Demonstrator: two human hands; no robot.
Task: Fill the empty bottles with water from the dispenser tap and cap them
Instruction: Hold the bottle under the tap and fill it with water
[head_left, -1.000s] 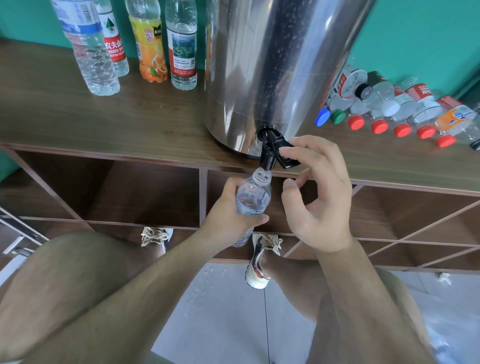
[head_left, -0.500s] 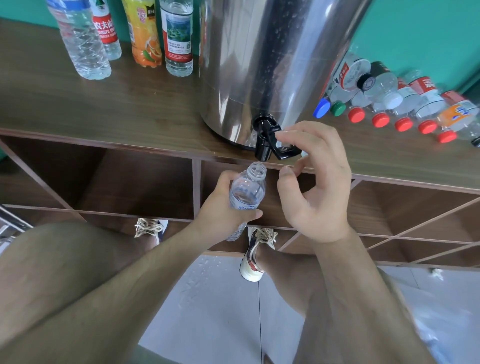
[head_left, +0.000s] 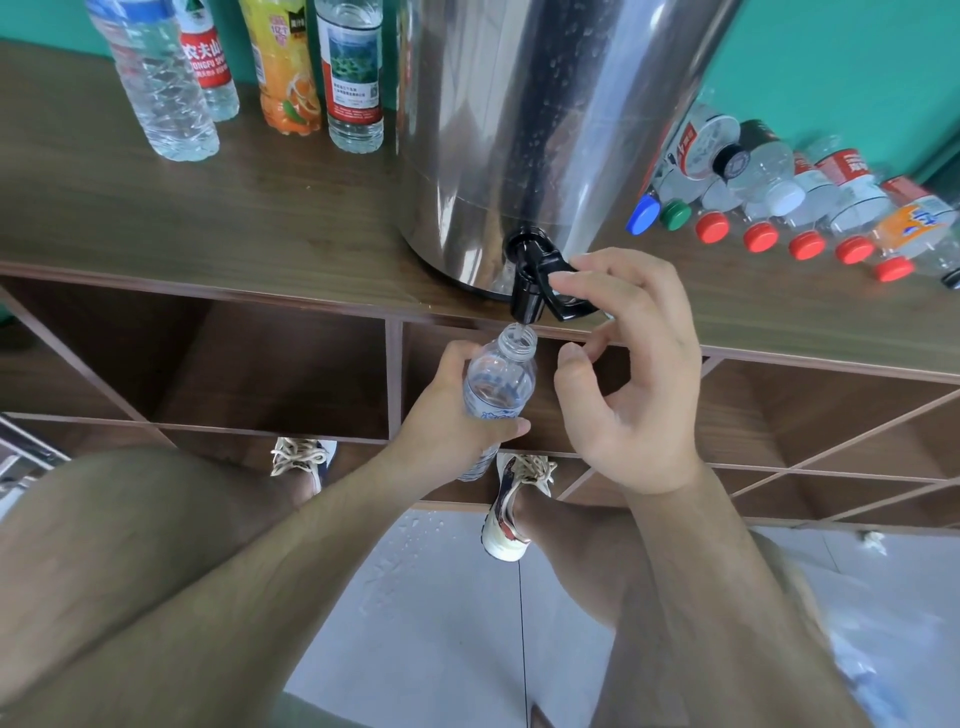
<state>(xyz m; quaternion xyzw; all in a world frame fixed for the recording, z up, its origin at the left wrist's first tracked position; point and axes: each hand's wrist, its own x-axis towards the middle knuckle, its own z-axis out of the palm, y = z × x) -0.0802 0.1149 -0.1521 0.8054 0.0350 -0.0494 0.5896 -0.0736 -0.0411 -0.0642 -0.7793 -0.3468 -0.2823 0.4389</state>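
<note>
Head camera, looking down: the left hand (head_left: 447, 415) grips a small clear bottle (head_left: 501, 384) around its lower body, fingers (head_left: 511, 427) wrapped round the near side and thumb on the far left side, so the neck and open mouth stand clear above the hand. The bottle tilts slightly, its mouth just beneath the black tap (head_left: 525, 306) at the foot of the steel dispenser (head_left: 545, 130), and a thin thread of water shows between spout and mouth. The right hand (head_left: 639, 384) holds the tap's lever (head_left: 569, 301): the forefinger lies along its top, the other fingers curl under its right end, and the thumb hangs below, apart from the bottle. The dispenser stands on the wooden surface (head_left: 208, 218). Four upright bottles (head_left: 353, 78) stand far left of it; a row of capped bottles (head_left: 779, 208) lies on its right. Open shelf compartments (head_left: 270, 364) sit below, and droplets spot the tiled floor (head_left: 415, 597).
</note>
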